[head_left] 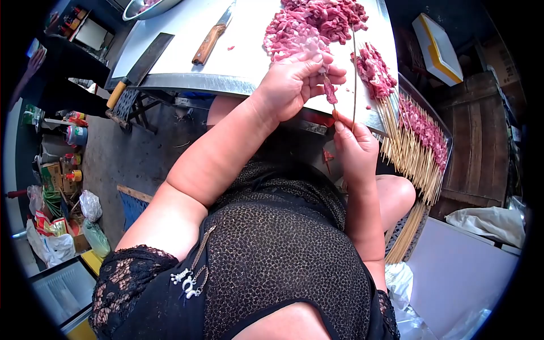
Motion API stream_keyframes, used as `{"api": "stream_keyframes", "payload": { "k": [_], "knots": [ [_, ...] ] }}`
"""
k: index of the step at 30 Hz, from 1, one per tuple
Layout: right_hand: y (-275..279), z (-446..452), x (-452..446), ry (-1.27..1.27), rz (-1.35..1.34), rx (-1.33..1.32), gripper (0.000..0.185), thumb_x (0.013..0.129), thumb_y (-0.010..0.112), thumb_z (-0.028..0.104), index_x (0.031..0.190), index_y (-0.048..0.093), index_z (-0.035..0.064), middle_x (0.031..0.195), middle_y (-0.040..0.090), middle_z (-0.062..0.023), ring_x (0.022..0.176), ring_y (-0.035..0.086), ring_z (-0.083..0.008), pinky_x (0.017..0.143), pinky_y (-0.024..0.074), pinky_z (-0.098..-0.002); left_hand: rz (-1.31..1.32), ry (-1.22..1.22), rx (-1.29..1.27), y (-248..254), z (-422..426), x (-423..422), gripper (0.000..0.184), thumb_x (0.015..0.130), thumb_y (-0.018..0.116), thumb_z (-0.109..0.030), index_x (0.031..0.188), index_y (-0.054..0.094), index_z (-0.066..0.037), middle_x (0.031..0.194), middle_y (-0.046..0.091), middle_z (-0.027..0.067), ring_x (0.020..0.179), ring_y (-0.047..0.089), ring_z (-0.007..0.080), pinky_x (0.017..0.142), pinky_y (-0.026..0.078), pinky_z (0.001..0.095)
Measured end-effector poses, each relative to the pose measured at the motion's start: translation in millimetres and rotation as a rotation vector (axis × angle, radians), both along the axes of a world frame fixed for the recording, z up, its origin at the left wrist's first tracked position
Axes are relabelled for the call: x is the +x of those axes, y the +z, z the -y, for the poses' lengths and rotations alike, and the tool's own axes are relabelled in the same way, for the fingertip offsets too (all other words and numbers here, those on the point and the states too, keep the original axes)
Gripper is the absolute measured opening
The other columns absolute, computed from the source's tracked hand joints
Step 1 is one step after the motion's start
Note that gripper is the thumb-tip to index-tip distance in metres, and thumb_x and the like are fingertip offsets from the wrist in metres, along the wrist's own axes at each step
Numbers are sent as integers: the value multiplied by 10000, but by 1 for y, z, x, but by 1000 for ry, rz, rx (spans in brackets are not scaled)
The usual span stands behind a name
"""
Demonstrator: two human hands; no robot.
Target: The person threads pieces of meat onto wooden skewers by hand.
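Note:
My left hand [289, 85], palm turned towards me, has its fingers closed around meat near the upper part of a skewer. Small pink pieces of meat [330, 90] are threaded on that skewer. The fingertips of my right hand [357, 144] pinch its lower end, and a second thin stick [355, 73] rises from the same hand. Just beyond my left hand lies a large pile of cut raw meat [294, 34] on the white table [246, 62]. Right of my hands, finished-looking meat skewers [375, 71] rest at the table's corner.
A cleaver [148, 59] and a wooden-handled knife [209, 42] lie on the left half of the table. A metal bowl [156, 8] is at its far left. Many skewers fill a tray [447, 164] at the right. Bare sticks [409, 232] lie below it. A person [68, 71] stands at the left.

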State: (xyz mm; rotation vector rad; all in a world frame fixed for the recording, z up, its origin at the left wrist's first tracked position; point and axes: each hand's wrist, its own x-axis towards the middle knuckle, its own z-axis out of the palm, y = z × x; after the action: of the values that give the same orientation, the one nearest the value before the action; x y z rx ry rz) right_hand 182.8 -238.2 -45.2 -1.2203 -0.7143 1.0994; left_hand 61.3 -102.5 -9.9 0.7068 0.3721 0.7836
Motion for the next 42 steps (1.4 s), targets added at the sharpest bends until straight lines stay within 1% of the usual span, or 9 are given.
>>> {"api": "stream_keyframes", "payload": {
  "k": [11, 13, 15, 16, 18, 19, 26, 32, 42],
  "knots": [
    [-10, 5, -6, 41, 9, -39, 244, 892, 552, 46, 1125, 603, -9, 696, 507, 63, 555, 407, -4, 496, 329, -143, -76, 17, 19, -10, 2, -9, 307, 955, 362, -174, 1113, 507, 46, 1038, 607, 212, 1035, 582, 307, 904, 477, 436],
    [-13, 8, -10, 63, 51, -53, 246, 895, 549, 50, 1129, 604, 0, 699, 513, 64, 569, 418, -4, 511, 341, -143, 37, 72, 22, -14, 0, -12, 337, 955, 335, -206, 1111, 503, 41, 1012, 612, 187, 1056, 571, 319, 919, 462, 448],
    [-16, 8, -16, 99, 105, -50, 254, 901, 539, 55, 1144, 601, 17, 701, 527, 55, 582, 439, -8, 527, 361, -149, -4, 129, -50, -18, 2, -13, 280, 951, 344, -203, 1026, 513, 7, 826, 580, 97, 873, 600, 243, 840, 485, 419],
    [-15, 9, -20, 119, 129, -53, 258, 903, 537, 61, 1151, 598, 25, 697, 527, 54, 580, 440, -8, 526, 363, -151, -4, 127, -49, -20, -1, -14, 280, 951, 344, -203, 1026, 513, 7, 826, 580, 97, 873, 600, 243, 840, 485, 419],
    [-16, 16, -26, 172, 162, -114, 272, 909, 533, 80, 1173, 587, 46, 674, 521, 54, 573, 451, -13, 523, 375, -162, 51, 253, 8, -16, -4, -14, 215, 946, 352, -194, 926, 495, -34, 696, 448, 23, 668, 495, 156, 743, 476, 369],
    [-22, 19, -28, 170, 220, -68, 264, 905, 539, 79, 1161, 596, 53, 660, 523, 49, 565, 461, -20, 518, 387, -174, 9, 331, -18, -14, -2, -14, 180, 938, 357, -180, 881, 475, -56, 676, 393, 5, 594, 375, 133, 700, 445, 327],
    [-37, 24, -35, 136, 356, -50, 229, 891, 558, 65, 1108, 629, 49, 648, 523, 53, 563, 442, -15, 515, 389, -176, 41, 328, -120, -29, 18, -20, 161, 917, 357, -174, 836, 464, -86, 655, 387, 3, 586, 387, 137, 634, 410, 314],
    [-22, 24, -42, 184, 52, -67, 236, 903, 537, 52, 1124, 613, 25, 679, 502, 85, 552, 381, 7, 490, 323, -147, 68, 290, -147, -14, 27, -12, 159, 919, 375, -229, 803, 440, -142, 570, 279, -44, 437, 241, 73, 410, 254, 228],
    [2, 17, -35, 56, -166, -69, 226, 909, 539, 64, 1123, 594, 17, 646, 472, 77, 499, 365, -3, 443, 276, -145, 30, 130, -55, -6, 37, 14, 191, 959, 362, -265, 875, 440, -112, 585, 301, -29, 434, 276, 77, 403, 289, 241]
  ]
}}
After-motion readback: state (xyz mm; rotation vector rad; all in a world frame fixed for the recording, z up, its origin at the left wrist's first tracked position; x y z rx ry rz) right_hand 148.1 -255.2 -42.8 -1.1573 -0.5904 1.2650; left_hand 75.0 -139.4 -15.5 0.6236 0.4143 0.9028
